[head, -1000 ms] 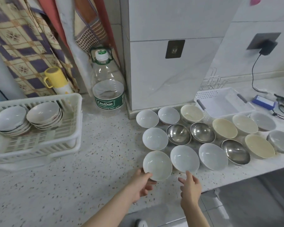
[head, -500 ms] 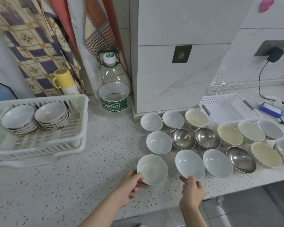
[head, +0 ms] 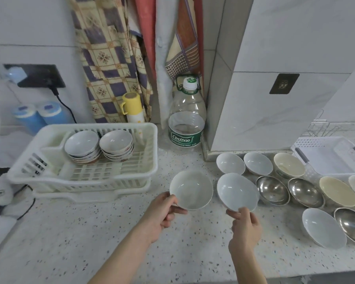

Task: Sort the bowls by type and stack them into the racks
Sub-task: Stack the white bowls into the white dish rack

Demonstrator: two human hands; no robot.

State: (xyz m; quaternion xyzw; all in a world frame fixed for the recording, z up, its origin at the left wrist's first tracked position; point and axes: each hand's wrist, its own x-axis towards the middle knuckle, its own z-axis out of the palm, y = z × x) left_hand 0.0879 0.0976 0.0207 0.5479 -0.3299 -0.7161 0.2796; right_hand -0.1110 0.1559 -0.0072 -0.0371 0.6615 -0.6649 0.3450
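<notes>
Each hand pinches a white bowl by its near rim, the left hand (head: pixel 162 214) on one bowl (head: pixel 191 189) and the right hand (head: pixel 245 227) on another (head: pixel 237 191), so the carrying step seems underway, next calling for a swing toward the white rack (head: pixel 131 177) at ten o'clock.

left hand (head: pixel 164 214) gripping white bowl (head: pixel 191 190), right hand (head: pixel 245 228) pinching another bowl (head: pixel 237 191)

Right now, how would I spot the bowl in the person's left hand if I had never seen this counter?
Start at the big white plastic dish rack on the speckled counter, then look just past its right end. There the left hand pinches the near rim of a plain white ceramic bowl. Unlike the white bowl held by the right hand, it stands apart from the rows of bowls.
</notes>
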